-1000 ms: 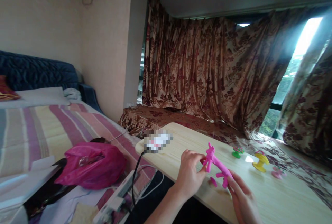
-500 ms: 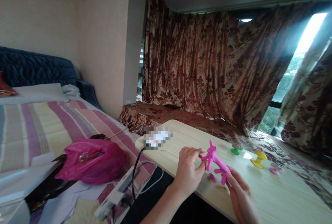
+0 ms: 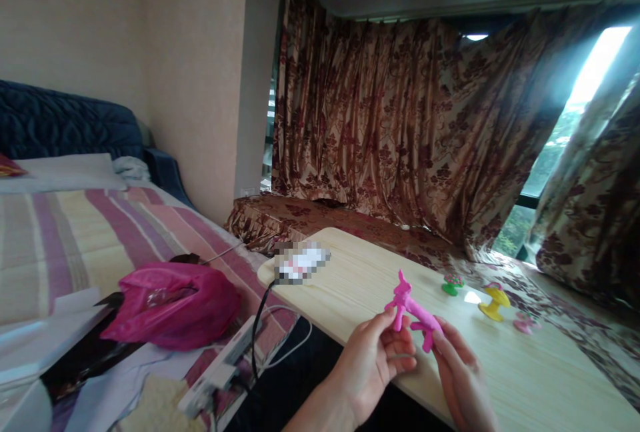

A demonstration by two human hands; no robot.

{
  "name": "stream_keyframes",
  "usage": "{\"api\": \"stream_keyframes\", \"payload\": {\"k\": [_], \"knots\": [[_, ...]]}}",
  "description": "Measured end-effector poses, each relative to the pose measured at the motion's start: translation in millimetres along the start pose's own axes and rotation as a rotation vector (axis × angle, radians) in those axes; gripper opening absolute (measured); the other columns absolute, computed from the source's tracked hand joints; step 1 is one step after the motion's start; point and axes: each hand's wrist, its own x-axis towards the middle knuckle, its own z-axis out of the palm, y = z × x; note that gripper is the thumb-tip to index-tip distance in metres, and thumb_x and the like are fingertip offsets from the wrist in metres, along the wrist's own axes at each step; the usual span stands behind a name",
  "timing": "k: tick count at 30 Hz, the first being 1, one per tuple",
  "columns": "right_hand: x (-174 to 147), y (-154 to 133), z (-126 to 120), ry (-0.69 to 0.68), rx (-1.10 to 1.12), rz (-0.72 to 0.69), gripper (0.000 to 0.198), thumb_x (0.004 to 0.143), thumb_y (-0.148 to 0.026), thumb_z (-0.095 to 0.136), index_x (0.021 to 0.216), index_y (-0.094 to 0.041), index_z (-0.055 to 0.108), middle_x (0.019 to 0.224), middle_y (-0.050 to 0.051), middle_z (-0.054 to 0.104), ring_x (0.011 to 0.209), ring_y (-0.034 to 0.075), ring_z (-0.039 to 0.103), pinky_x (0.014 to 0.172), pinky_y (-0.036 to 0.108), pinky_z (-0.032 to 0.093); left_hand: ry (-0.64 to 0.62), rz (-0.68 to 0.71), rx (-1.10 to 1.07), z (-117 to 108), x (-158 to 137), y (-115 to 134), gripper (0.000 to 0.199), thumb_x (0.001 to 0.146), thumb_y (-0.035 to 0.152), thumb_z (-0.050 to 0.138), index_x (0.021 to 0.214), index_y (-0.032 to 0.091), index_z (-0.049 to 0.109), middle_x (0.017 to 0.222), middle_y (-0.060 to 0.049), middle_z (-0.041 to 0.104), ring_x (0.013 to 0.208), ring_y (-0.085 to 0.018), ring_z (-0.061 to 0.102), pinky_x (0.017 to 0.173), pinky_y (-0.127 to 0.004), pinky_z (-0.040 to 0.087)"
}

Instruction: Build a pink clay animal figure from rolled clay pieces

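A bright pink clay animal figure (image 3: 419, 313), with long upright ears and several legs, is held up above the light wood table. My right hand (image 3: 463, 371) pinches its rear end between thumb and fingers. At its front, my left hand (image 3: 367, 359) is turned palm up, with curled fingers below the figure and the thumb against a front leg. Whether anything small lies inside those curled fingers cannot be made out. Beyond my hands stand a green piece with a dotted top (image 3: 453, 284), a yellow mushroom-like piece (image 3: 494, 303) and a small pink piece (image 3: 527, 323).
The folding table (image 3: 350, 265) carries a blurred-out phone-like device (image 3: 303, 262) with a black cable at its far left corner. Left of it, a striped bed (image 3: 135, 225) holds a pink plastic bag (image 3: 175, 305) and a white power strip (image 3: 220, 365). Patterned curtains (image 3: 390, 125) hang behind.
My left hand has dropped from the figure's head and rolled palm up beneath its front. The small pink bit on the table below the figure no longer shows. My right hand keeps its hold.
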Motion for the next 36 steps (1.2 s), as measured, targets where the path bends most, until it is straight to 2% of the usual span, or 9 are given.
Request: {"api": "stream_keyframes", "payload": {"k": [5,9,16,23,31,36], "knots": [[1.0,2.7,-1.2,-0.020,-0.021,0.005,0.036,0.071,-0.039,0.070,0.104,-0.024,0.065,0.107,0.002,0.067,0.113,0.024,0.052,0.100,0.034,0.035,0.053,-0.074,-0.097,1.9,0.8,2.3,0.026,0.081,0.033,0.058,0.085,0.007,0.063,0.070,-0.002,0.057,0.061,-0.010,0.057,0.061,-0.026,0.047],[2.6,5.3,-3.0,-0.028,-0.019,0.011,0.036,0.071,-0.038,0.071,0.104,-0.025,0.064,0.110,0.001,0.066,0.114,0.023,0.051,0.102,0.032,0.033,0.065,-0.080,-0.142,1.7,0.5,3.1,0.021,0.081,0.029,0.056,0.080,0.009,0.062,0.069,-0.002,0.058,0.059,-0.011,0.058,0.059,-0.025,0.047],[0.0,4.1,-2.1,-0.078,-0.012,0.006,0.032,0.077,-0.036,0.067,0.106,-0.024,0.061,0.111,0.000,0.065,0.112,0.021,0.052,0.103,0.033,0.031,0.002,-0.126,-0.291,-0.4,-0.3,2.3,0.020,0.084,0.029,0.053,0.081,0.011,0.059,0.066,0.000,0.057,0.058,-0.011,0.058,0.063,-0.027,0.047],[0.4,7.7,-4.2,-0.059,-0.027,0.010,0.034,0.075,-0.036,0.069,0.107,-0.026,0.061,0.110,0.000,0.065,0.111,0.021,0.052,0.103,0.034,0.031,-0.059,-0.179,-0.405,-0.8,-2.5,0.1,0.016,0.083,0.027,0.058,0.081,0.011,0.058,0.065,0.001,0.056,0.059,-0.010,0.059,0.066,-0.026,0.047],[2.3,10.4,-4.4,-0.089,-0.076,-0.007,0.036,0.074,-0.038,0.069,0.106,-0.025,0.063,0.111,0.002,0.066,0.113,0.024,0.052,0.102,0.036,0.033,-0.055,-0.189,-0.437,-0.8,-2.2,-1.3,0.016,0.084,0.026,0.056,0.079,0.011,0.057,0.064,0.001,0.056,0.060,-0.010,0.058,0.068,-0.027,0.046],[2.9,14.3,-7.8,-0.079,-0.104,-0.028,0.035,0.076,-0.037,0.067,0.108,-0.025,0.063,0.114,0.002,0.065,0.113,0.023,0.052,0.102,0.034,0.034,-0.125,-0.205,-0.439,-3.2,-6.8,0.6,0.026,0.085,0.033,0.055,0.093,0.009,0.060,0.072,-0.002,0.060,0.067,-0.013,0.061,0.072,-0.031,0.046]]}}
